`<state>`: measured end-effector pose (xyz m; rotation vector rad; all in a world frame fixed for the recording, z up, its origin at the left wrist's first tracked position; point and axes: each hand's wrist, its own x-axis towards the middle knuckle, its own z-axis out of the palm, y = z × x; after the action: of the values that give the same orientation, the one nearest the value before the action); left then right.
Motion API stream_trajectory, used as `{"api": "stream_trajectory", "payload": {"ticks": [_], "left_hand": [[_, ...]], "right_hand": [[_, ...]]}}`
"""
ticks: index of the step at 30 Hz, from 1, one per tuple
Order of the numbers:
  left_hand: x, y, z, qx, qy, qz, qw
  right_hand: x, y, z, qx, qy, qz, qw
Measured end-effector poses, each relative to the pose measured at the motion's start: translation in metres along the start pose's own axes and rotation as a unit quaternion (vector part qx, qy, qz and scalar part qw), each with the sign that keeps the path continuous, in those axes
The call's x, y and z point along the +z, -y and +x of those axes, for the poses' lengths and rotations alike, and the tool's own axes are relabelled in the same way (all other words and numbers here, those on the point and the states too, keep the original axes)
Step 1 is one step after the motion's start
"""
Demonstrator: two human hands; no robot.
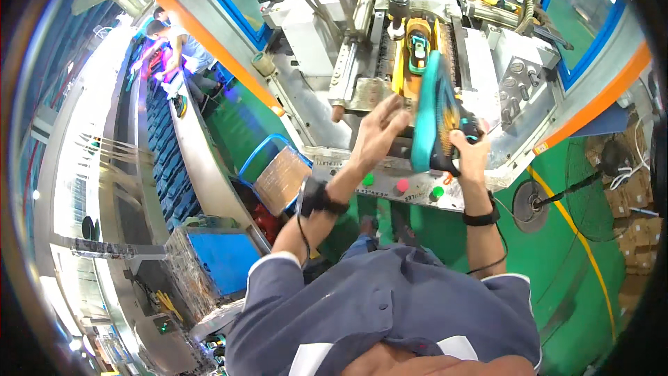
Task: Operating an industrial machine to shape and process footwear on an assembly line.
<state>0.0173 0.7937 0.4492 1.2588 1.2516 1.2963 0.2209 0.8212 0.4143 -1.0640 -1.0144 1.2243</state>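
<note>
Teal rubber shows along the sole of a shoe [437, 115] that the right hand [472, 150] grips at its lower end, fingers closed round the heel, holding it upright on edge just in front of the press machine [417, 21]. The left hand [379, 129] hovers just left of the shoe, fingers spread and loose, touching nothing that can be made out. Below the shoe, the machine's control panel [403, 188] carries green and red round buttons. Beyond the shoe, a yellow mould cradle [417, 49] sits in the machine's centre. The shoe looks light, its sole flexible but grippy; the firm heel and midsole edge seem the safest places to hold.
</note>
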Motion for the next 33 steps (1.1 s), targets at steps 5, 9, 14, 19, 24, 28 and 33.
{"api": "stream_trajectory", "payload": {"ticks": [5, 9, 14, 19, 24, 28, 33], "left_hand": [[0.013, 0.067, 0.160, -0.081, -0.042, 0.090, 0.992], [0.015, 0.176, 0.290, -0.037, -0.119, 0.209, 0.970], [0.025, 0.199, 0.345, -0.148, -0.080, 0.287, 0.943], [0.004, 0.161, 0.304, -0.180, -0.123, -0.094, 0.971], [-0.056, 0.093, 0.166, -0.230, -0.020, -0.367, 0.901], [-0.123, 0.044, 0.053, -0.163, -0.077, -0.327, 0.928], [-0.170, 0.007, -0.065, -0.150, -0.256, -0.282, 0.912]], "right_hand": [[-0.059, 0.005, 0.031, -0.100, -0.101, -0.037, 0.989], [-0.080, 0.018, 0.036, -0.094, -0.178, -0.104, 0.974], [-0.084, 0.025, 0.051, -0.098, -0.247, -0.180, 0.947], [-0.085, 0.039, 0.160, -0.122, -0.218, -0.374, 0.893], [0.008, 0.018, 0.307, -0.120, -0.116, -0.448, 0.878], [0.151, 0.007, 0.331, 0.056, 0.113, -0.614, 0.779], [0.164, -0.125, 0.353, -0.130, 0.054, -0.630, 0.764]]}}
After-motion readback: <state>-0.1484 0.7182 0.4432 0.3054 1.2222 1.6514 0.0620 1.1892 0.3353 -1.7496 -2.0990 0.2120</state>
